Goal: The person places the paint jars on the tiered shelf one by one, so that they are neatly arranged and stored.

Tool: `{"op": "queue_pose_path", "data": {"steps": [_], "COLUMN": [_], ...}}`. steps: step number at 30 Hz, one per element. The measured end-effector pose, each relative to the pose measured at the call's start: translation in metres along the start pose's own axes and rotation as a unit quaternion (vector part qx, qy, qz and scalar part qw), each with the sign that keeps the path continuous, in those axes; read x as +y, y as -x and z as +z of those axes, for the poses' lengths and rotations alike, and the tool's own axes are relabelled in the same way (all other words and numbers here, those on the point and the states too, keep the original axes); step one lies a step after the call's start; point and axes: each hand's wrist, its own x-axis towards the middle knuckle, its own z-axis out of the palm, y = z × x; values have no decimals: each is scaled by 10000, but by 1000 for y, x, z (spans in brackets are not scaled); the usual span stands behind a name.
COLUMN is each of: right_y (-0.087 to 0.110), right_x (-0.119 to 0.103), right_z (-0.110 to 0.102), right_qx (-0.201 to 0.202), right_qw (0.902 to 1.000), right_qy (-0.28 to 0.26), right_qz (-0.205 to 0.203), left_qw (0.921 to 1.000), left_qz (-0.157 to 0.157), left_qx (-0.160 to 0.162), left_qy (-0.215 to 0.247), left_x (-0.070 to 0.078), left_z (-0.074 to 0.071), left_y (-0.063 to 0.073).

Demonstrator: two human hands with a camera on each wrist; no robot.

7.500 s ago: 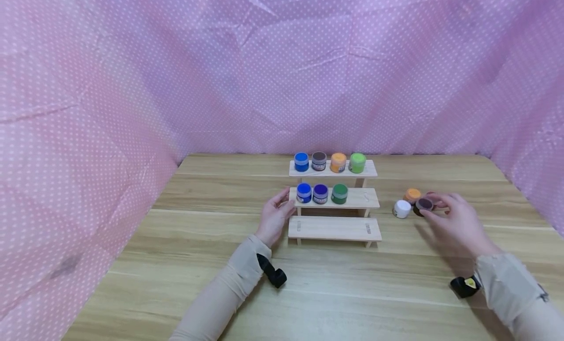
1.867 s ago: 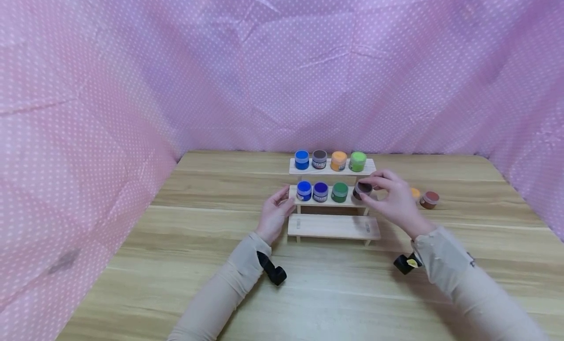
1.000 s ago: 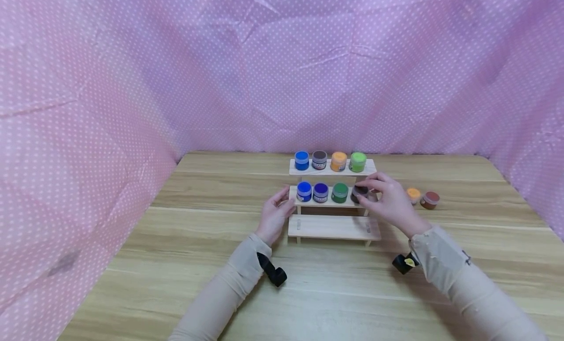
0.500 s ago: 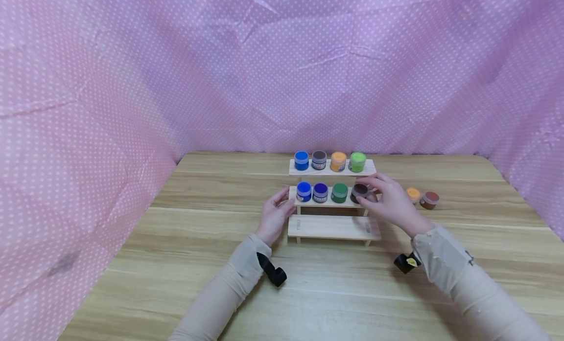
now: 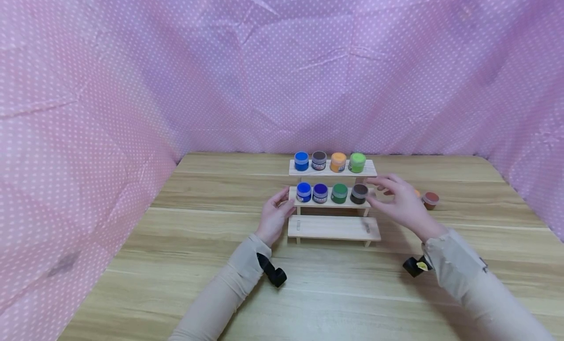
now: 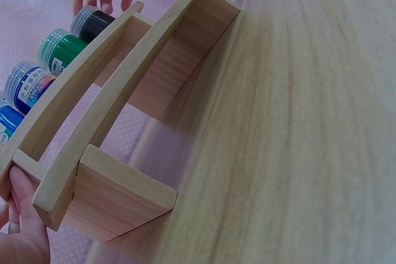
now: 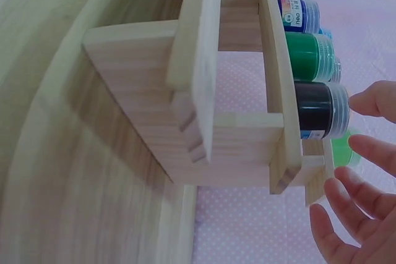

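Observation:
My left hand (image 5: 276, 216) holds the left end of the middle shelf of a three-step wooden stand (image 5: 333, 227); in the left wrist view its thumb (image 6: 25, 199) lies against the wood. Beside the middle shelf's right end, my right hand (image 5: 403, 204) has loosely bent fingers with nothing between them. Nearest to it is a black-brown paint jar (image 5: 359, 193), upright on that shelf; the right wrist view shows the thumb (image 7: 374, 100) close to its clear lid. Left of this jar stand a dark green jar (image 5: 340, 193), a purple jar (image 5: 320, 193) and a blue jar (image 5: 304, 192).
The top shelf carries a blue jar (image 5: 301, 161), a dark brown jar (image 5: 319, 160), an orange jar (image 5: 338, 162) and a light green jar (image 5: 357, 162). A red-brown jar (image 5: 430, 200) stands on the table (image 5: 185, 223) at right. Another orange jar (image 5: 416, 193) is mostly hidden behind my right hand.
My right hand carried the black-brown jar from the table to the middle shelf's right end, let it go and drew back slightly right. My left hand has stayed at the stand.

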Motion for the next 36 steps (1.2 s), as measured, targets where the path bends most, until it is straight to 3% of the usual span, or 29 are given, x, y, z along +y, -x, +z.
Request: {"op": "queue_pose_path", "data": {"steps": [10, 20, 36], "right_y": [15, 31, 43], "right_x": [10, 21, 38], "right_z": [-2, -6, -13], "right_qx": [372, 440, 701], "right_qw": [9992, 9989, 9970], "right_qy": [141, 58, -279], "right_qz": [50, 150, -169], "left_qw": [10000, 10000, 10000], "left_qz": [31, 16, -61], "left_qx": [-47, 0, -54], "left_qy": [-24, -21, -11], "left_x": [1, 1, 2], "left_z": [0, 0, -1], "left_y": [1, 0, 0]}}
